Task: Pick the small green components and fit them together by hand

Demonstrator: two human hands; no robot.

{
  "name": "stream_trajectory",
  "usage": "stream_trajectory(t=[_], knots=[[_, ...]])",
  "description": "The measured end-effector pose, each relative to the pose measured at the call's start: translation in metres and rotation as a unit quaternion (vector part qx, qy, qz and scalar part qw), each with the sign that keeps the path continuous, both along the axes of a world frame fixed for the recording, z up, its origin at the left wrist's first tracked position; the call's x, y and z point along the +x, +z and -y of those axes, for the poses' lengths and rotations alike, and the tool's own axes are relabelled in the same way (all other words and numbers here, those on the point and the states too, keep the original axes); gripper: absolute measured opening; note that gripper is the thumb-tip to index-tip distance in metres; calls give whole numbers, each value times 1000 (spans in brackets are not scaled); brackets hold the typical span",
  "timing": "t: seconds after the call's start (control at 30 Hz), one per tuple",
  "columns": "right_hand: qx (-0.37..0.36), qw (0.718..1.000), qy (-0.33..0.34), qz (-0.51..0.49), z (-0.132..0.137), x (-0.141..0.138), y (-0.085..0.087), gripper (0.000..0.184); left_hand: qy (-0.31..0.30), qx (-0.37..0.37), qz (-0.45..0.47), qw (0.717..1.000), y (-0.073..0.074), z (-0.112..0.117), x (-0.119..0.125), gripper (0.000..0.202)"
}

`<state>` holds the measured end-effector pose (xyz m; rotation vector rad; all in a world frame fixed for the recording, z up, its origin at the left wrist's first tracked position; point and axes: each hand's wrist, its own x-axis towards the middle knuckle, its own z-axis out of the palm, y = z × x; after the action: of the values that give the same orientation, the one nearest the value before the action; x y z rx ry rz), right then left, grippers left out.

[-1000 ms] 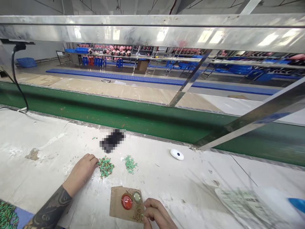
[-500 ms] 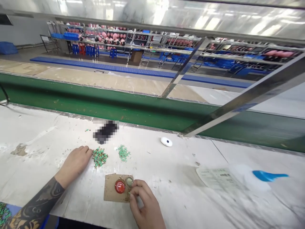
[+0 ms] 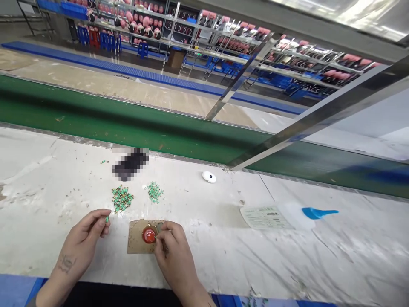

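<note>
Red dome [image 3: 148,235] on cardboard [image 3: 135,241], right hand [image 3: 174,256] pinching there, left hand [image 3: 84,232] pinching green bead [image 3: 107,218]

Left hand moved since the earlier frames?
Yes. It was right beside the pile of green bits; the left hand now sits below that pile, nearer the cardboard square.

Cardboard square [image 3: 136,244] sits between left hand [image 3: 83,234] and right hand [image 3: 174,251]; green bead pile [image 3: 122,198] just ahead of the left; passage rightward
</note>
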<state>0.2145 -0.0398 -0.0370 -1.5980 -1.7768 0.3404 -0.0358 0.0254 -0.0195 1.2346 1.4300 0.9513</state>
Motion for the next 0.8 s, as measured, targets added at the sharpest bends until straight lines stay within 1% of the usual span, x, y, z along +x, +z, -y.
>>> stream_trajectory(t=[0.07,0.13,0.27,0.5,0.6,0.7,0.8], knots=[[7,1000,3,9,-1,0,1,19,12,-27,52,998,-4,7,4,41],[14,1000,7,14,-1,0,2,19,17,-47,73,996,-8,12,6,41],[20,1000,9,23,-1,-1,2,19,9,-78,84,993,-15,19,8,44],[22,999,14,34,-1,0,3,18,12,-107,81,991,-15,22,9,46],[29,999,8,16,0,1,8,18,15,-107,91,990,-13,25,13,43],[28,999,7,-25,2,0,19,17,11,-112,104,988,-5,31,24,40],[18,995,41,-85,4,-2,30,16,12,-114,150,982,5,37,39,38]])
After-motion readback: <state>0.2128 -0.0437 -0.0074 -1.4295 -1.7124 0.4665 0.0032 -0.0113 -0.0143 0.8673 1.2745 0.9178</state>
